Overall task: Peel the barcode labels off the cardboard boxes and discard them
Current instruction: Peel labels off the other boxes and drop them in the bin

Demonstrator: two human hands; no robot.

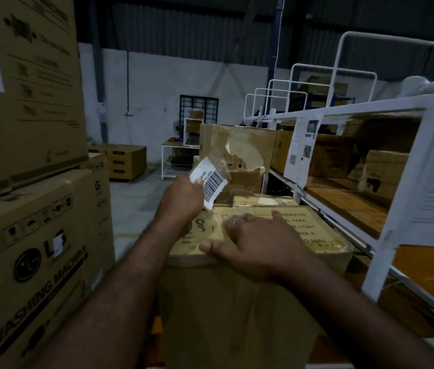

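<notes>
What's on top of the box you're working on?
The right hand lies flat on the box, covering part of its print. The left hand holds the label, its lower end at the box's far edge.

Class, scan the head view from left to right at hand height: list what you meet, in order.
Washing machine box → left hand → barcode label → right hand → white shelf rack.

Stacked washing-machine cartons (37,235) wall the left, white shelving (386,235) the right; open floor (136,193) lies between.
</notes>
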